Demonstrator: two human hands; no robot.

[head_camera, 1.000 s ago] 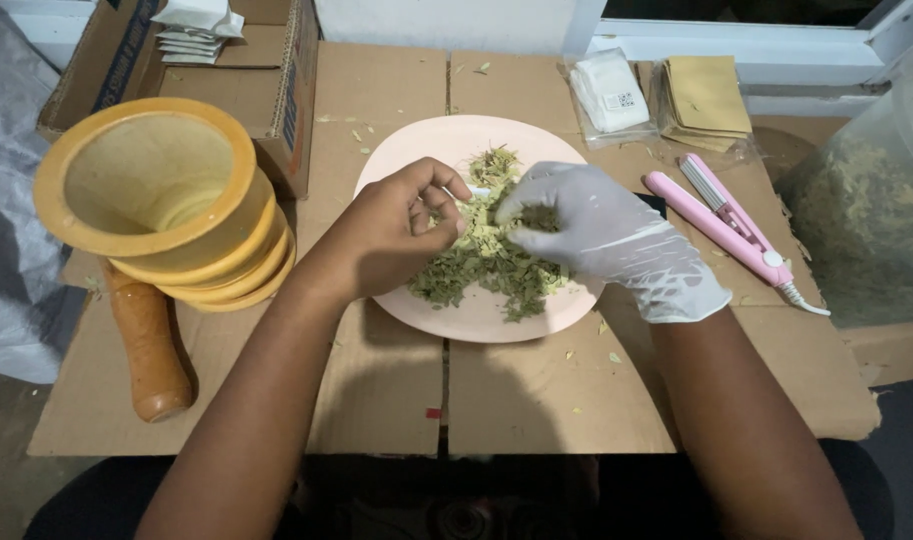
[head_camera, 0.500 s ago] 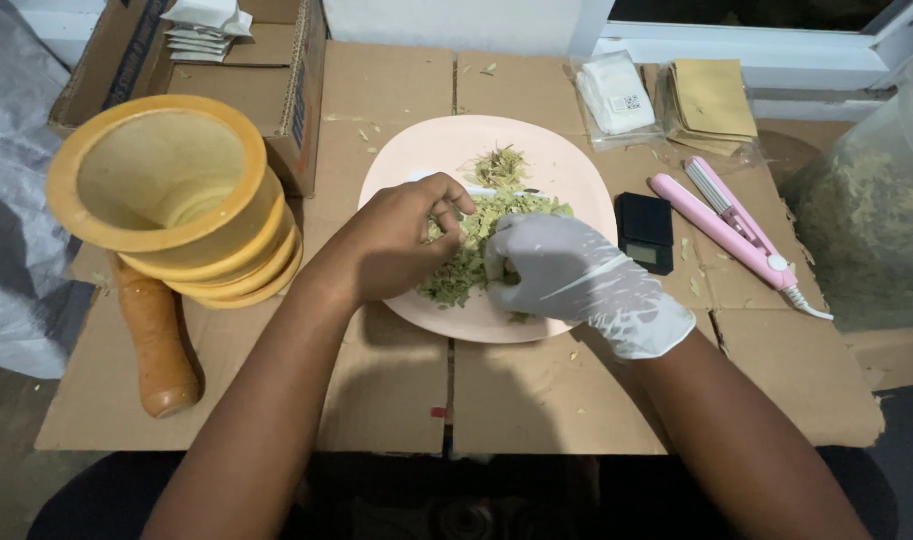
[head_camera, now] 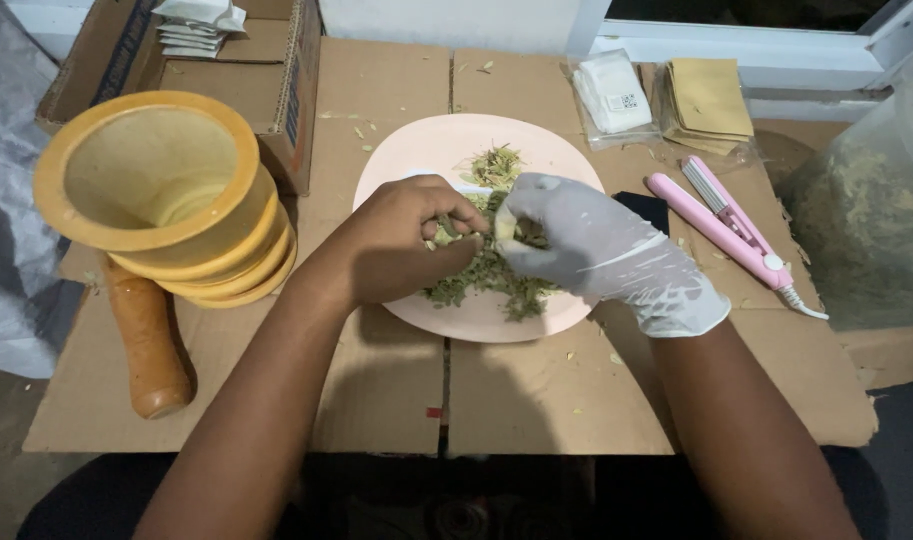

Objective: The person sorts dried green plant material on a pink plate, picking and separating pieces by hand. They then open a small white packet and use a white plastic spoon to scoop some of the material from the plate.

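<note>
At 9 o'clock, a stack of yellow mortar bowls (head_camera: 161, 190) is being left untouched, the top one showing nothing inside; a wooden pestle (head_camera: 146, 345) is lying just below it at 8 o'clock. At the centre of the cardboard-covered tabletop (head_camera: 536, 390), a pink plate (head_camera: 426, 150) is being worked over. The bare left hand (head_camera: 401, 240) is being held with fingers curled together, pinching at the dried green herbs (head_camera: 486, 275) heaped on the plate. Just beside it, toward 3 o'clock, the white-gloved right hand (head_camera: 586, 240) is being closed on a small pale piece, seemingly a sachet; what exactly is being held cannot be told. Most of the herb pile is lying loose on the plate, so the handling is judged to be in its early-to-middle part. At 2 o'clock, a pink heat-sealing tool (head_camera: 721, 225) is lying unused, with packets of white sachets (head_camera: 611, 95) and tan sachets (head_camera: 711, 100) near 1 o'clock.
</note>
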